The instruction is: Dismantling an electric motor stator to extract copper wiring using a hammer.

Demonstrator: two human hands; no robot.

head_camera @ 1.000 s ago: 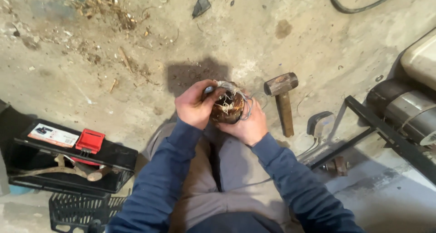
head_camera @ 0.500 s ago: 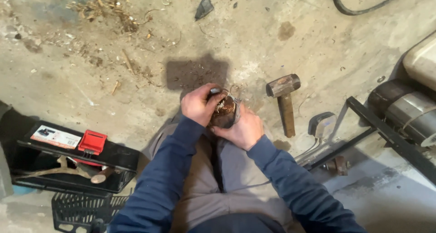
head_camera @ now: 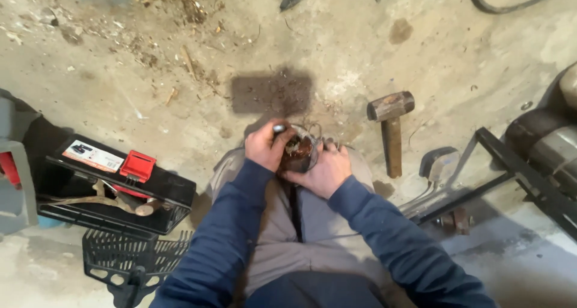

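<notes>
Both hands grip a wire-wound motor part (head_camera: pixel 299 152).
The left hand (head_camera: pixel 264 144) and right hand (head_camera: pixel 327 170) clasp it, left of the hammer (head_camera: pixel 391 128).

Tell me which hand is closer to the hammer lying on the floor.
Right. The right hand is beside the hammer, apart from it; the left hand grips the rusty round part further away.

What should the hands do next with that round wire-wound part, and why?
Probably keep the right hand cupping the round wire-wound part while the left hand works its small tool at the rim, since loose wire strands stick out there.
</notes>
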